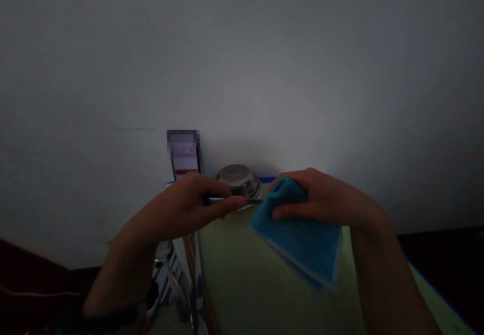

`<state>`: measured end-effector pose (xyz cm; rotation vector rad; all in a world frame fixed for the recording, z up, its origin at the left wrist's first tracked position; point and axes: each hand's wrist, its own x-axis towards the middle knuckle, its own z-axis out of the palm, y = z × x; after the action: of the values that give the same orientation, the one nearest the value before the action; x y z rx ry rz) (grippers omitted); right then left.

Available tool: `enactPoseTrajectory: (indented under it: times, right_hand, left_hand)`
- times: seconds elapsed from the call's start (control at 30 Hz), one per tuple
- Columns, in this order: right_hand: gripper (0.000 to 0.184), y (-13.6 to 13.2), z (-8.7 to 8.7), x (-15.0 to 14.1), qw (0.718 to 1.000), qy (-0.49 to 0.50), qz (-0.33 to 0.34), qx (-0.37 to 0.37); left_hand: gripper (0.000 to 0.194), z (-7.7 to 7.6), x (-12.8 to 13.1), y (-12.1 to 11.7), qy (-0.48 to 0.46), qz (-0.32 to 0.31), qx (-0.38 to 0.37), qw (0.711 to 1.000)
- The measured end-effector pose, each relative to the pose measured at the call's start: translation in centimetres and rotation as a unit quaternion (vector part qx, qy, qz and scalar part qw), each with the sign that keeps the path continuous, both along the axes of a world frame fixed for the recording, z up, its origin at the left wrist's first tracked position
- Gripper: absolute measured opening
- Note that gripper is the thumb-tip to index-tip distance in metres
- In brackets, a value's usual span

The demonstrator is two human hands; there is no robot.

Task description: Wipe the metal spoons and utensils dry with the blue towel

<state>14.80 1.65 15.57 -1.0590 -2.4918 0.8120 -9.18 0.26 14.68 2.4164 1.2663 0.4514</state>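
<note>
My left hand (192,204) is closed in a pinch on a thin metal utensil handle (242,200) that runs level toward the right. My right hand (321,199) grips a folded blue cloth (298,237), wrapped round the far end of the utensil, so that end is hidden. Both hands are held above a pale green table surface (242,279). The scene is dim.
An upturned steel bowl (238,180) sits at the table's far edge by the white wall. A small box or carton (184,156) stands left of it. Metal cutlery (170,279) lies in a rack at the lower left. A blue table edge (434,289) runs at the right.
</note>
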Motion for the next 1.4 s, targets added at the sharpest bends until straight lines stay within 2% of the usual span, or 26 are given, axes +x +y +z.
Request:
enactPoseTrajectory:
  times: [0.13, 0.3, 0.4, 0.6, 0.73, 0.8, 0.9, 1.0, 1.07, 1.4]
  right_hand:
    - [0.034, -0.1, 0.0, 0.1, 0.999, 0.009, 0.01, -0.042]
    - [0.037, 0.3, -0.3, 0.1, 0.997, 0.032, 0.015, -0.072]
    - [0.036, 0.8, -0.8, 0.3, 0.998, 0.049, 0.001, -0.04]
    - [0.044, 1.6, -1.9, 1.0, 0.993, 0.05, -0.108, 0.027]
    - [0.044, 1.7, -2.1, 0.9, 0.989, 0.072, -0.123, 0.047]
    - [0.038, 1.6, -1.9, 0.7, 0.991, 0.062, -0.109, 0.055]
    - [0.025, 1.5, -1.7, 0.3, 0.998, 0.015, -0.052, 0.04]
    - [0.023, 1.5, -1.4, 0.1, 0.999, -0.044, 0.03, 0.008]
    - [0.024, 1.5, -1.4, 0.0, 0.996, -0.071, 0.056, 0.0]
    - [0.02, 1.2, -1.2, 0.0, 0.995, -0.053, 0.012, 0.08]
  left_hand:
    - [0.04, -0.2, 0.2, 0.5, -0.028, -0.017, -0.036, 0.999]
    - [0.041, -0.5, 0.2, 0.7, -0.013, -0.001, -0.024, 1.0]
    - [0.044, -0.8, 0.2, 0.8, 0.003, 0.003, -0.016, 1.0]
    - [0.045, -1.4, -0.3, 1.3, 0.023, 0.004, -0.016, 1.0]
    - [0.045, -1.6, -0.4, 1.2, 0.028, -0.001, -0.013, 1.0]
    - [0.046, -1.5, -0.2, 1.2, 0.034, 0.002, -0.014, 0.999]
    - [0.046, -1.2, 0.1, 1.2, 0.034, -0.004, -0.015, 0.999]
    - [0.046, -0.9, 0.4, 1.2, 0.035, -0.013, -0.014, 0.999]
    - [0.046, -0.9, 0.4, 1.3, 0.037, -0.012, -0.011, 0.999]
    - [0.047, -1.0, 0.7, 1.1, 0.023, 0.023, 0.008, 0.999]
